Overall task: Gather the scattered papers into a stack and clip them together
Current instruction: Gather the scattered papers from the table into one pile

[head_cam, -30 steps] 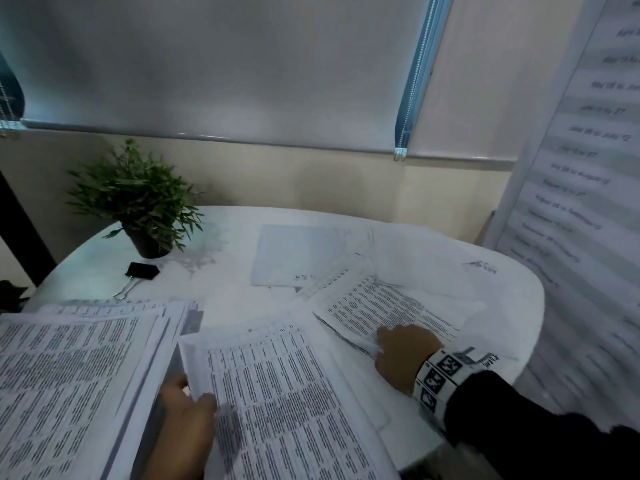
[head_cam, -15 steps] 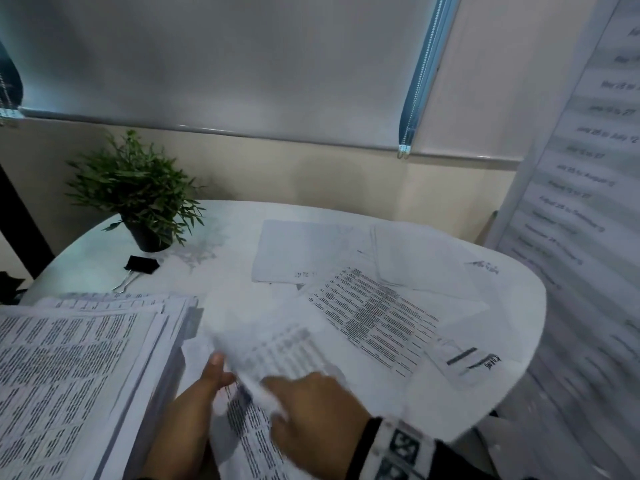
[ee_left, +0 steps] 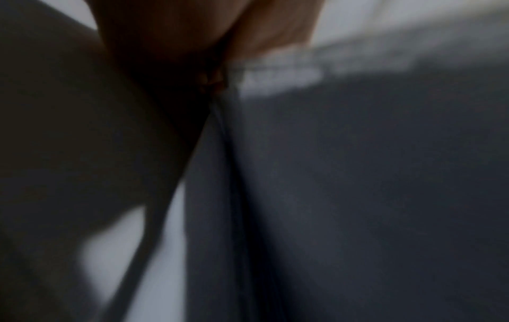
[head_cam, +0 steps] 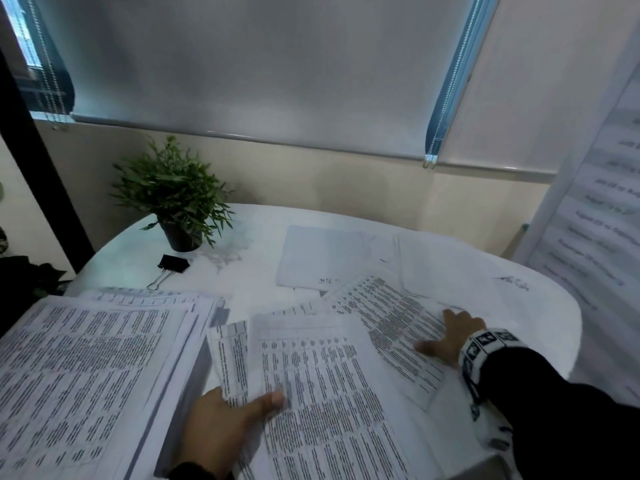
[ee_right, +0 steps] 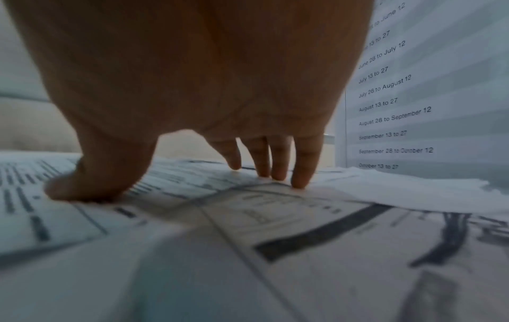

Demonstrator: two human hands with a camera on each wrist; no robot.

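Note:
Printed papers lie scattered over a round white table (head_cam: 540,306). My left hand (head_cam: 242,403) is at the near edge and pinches a few printed sheets (head_cam: 311,393), thumb on top and fingers hidden beneath. The left wrist view is dark and blurred, showing only the thumb (ee_left: 264,28) against paper. My right hand (head_cam: 437,331) lies flat on another printed sheet (head_cam: 391,317) further right. Its straight fingers (ee_right: 300,172) and thumb press down on that sheet (ee_right: 192,196). A black binder clip (head_cam: 173,263) lies untouched at the back left.
A thick stack of printed pages (head_cam: 86,375) fills the near left. Blank-side sheets (head_cam: 329,258) lie at the back of the table. A potted green plant (head_cam: 173,199) stands behind the clip. A banner with dates (head_cam: 588,237) stands just right of the table.
My right hand carried a sheet over to the left hand's pile, then reached back out to the right and now presses flat on another printed sheet. The left hand kept its hold.

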